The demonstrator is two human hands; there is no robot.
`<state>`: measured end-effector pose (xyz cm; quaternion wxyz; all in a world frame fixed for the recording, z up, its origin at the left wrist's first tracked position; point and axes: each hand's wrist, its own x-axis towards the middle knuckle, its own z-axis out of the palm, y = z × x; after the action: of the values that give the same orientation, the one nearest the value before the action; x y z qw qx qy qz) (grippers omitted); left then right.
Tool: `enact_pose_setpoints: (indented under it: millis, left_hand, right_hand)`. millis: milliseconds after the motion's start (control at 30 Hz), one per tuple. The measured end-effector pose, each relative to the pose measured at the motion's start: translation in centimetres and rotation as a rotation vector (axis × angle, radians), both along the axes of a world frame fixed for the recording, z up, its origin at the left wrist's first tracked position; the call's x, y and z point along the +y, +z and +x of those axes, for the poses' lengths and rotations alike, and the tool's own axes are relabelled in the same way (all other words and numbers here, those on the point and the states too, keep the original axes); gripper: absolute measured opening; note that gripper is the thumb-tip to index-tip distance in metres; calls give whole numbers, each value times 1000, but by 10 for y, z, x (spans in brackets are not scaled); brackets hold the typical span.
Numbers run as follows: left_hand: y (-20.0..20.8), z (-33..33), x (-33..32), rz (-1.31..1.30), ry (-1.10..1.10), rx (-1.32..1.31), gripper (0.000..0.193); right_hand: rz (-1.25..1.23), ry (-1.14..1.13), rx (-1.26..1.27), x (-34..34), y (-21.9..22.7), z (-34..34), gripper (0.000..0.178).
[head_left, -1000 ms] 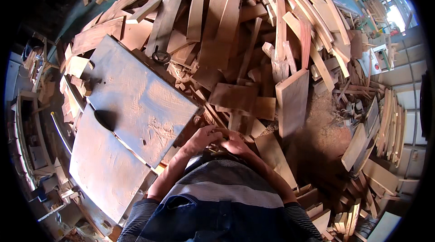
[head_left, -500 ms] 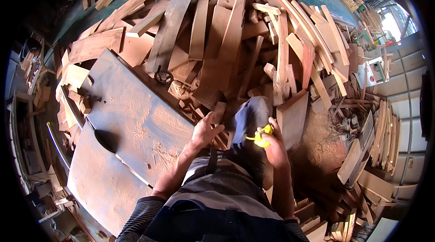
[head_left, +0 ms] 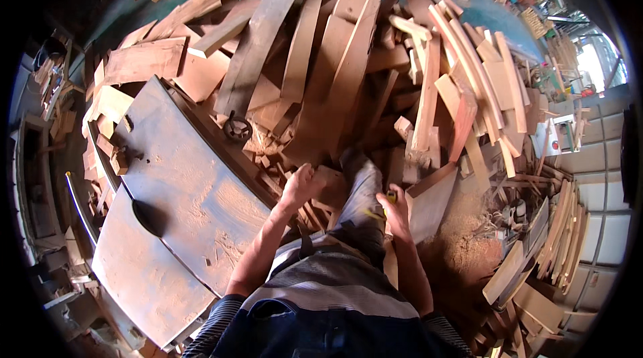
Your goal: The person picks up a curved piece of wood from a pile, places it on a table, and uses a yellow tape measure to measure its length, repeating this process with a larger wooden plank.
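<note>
My right hand (head_left: 397,209) is wrapped round a yellow tape measure (head_left: 391,196), mostly hidden by the fingers, beside my trouser leg (head_left: 360,194). A blurred bit of yellow shows against the cloth at its left. My left hand (head_left: 301,187) hangs with its fingers curled in, and no object shows in it. It is nearest to the right edge of the sawdust-strewn metal machine table (head_left: 194,177). Ahead of both hands rises a heap of loose timber, with a wide grey-brown board (head_left: 258,46) lying across it.
A small black handwheel (head_left: 238,128) sits at the machine table's far side. A dark slot (head_left: 147,217) cuts the table. Sawdust (head_left: 465,231) covers the floor to the right, near leaning strips of wood (head_left: 556,234). Offcuts lie close around my feet.
My left hand's fingers have curled in from a spread pose. My right hand has turned, so its fingers now cover most of the tape measure. The view has shifted slightly.
</note>
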<state>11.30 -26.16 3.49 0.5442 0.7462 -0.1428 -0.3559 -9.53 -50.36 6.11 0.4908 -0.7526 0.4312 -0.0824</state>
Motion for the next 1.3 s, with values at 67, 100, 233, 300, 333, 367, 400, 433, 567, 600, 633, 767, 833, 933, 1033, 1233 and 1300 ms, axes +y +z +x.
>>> enact_pose_setpoints:
  millis: [67, 100, 233, 300, 333, 367, 400, 433, 567, 600, 633, 767, 833, 933, 1033, 1233, 1300]
  left_hand:
    - [-30, 7, -11, -152, 65, 60, 27]
    - [-37, 11, -15, -78, 110, 98, 25]
    - [-71, 23, -42, -142, 281, 577, 18]
    - [-98, 37, -64, -90, 387, 772, 19]
    - [-111, 45, -76, -52, 388, 792, 20]
    - [-126, 55, -90, -10, 388, 813, 20]
    - [-140, 67, -101, 23, 397, 833, 21]
    - [-155, 83, -110, 159, 279, 733, 24]
    - [-216, 137, -181, 246, 134, 362, 27]
    - [-236, 151, -190, 276, 106, 315, 28]
    - [-252, 164, -199, 305, 78, 265, 30]
    - [-301, 208, -232, 352, 326, 510, 46]
    - [-334, 220, -243, 118, 587, 833, 53]
    - [-384, 224, -249, -154, 633, 887, 55]
    - [-416, 233, -280, -337, 980, 1166, 55]
    - [-435, 251, -318, -491, 975, 1110, 60]
    - [-434, 259, -314, -389, 1022, 1092, 62]
  right_hand:
    - [-265, 141, 96, -6, -13, 18, 65]
    - [-314, 204, 180, -6, -14, 29, 68]
    - [-499, 320, 117, -31, -57, 44, 73]
    - [-537, 325, 82, -40, -75, 50, 73]
    - [-536, 328, 104, -45, -80, 53, 73]
    - [-531, 331, 129, -49, -86, 55, 74]
    - [-530, 345, 149, -54, -87, 60, 74]
    - [-517, 342, 98, -59, -83, 67, 75]
    - [-341, 91, 77, -83, -84, 71, 71]
    - [-352, 105, 94, -86, -84, 74, 70]
    - [-362, 118, 108, -88, -86, 77, 70]
    - [-323, 107, 155, -91, -93, 80, 69]
    - [-309, 80, 166, -90, -97, 79, 68]
    - [-302, 97, 173, -88, -97, 80, 66]
    - [-258, 87, 177, -86, -100, 82, 66]
    - [-325, 124, 223, -89, -101, 82, 67]
    - [-299, 135, 219, -89, -102, 84, 66]
